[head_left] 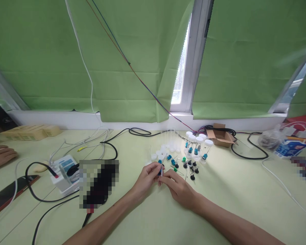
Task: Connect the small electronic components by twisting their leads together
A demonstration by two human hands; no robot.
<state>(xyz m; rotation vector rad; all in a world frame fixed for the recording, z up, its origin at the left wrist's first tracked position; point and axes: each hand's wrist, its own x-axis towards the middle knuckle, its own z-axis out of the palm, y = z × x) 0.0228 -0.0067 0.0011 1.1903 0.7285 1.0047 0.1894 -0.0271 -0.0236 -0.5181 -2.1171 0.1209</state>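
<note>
My left hand (148, 175) is closed in a pinch on a small blue part, mostly hidden by the fingers. My right hand (180, 189) meets it, its fingertips closed on a thin metal rod (162, 170) that stands up between both hands. Just beyond lie loose blue parts (173, 162), green parts (184, 159) and several black round-headed pieces (192, 177), some with thin metal shafts. Behind them on the right, several clear tubes with white caps (208, 143) stand upright with blue parts inside. Clear tubes without white tops (172, 144) stand farther back.
An open cardboard box (220, 137) sits at the back right, near black cables and a plastic bag (270, 139). On the left are a white power strip (66, 177), cables, a blurred dark object (99, 183), yellow blocks (32, 132) and another person's hand (1, 156).
</note>
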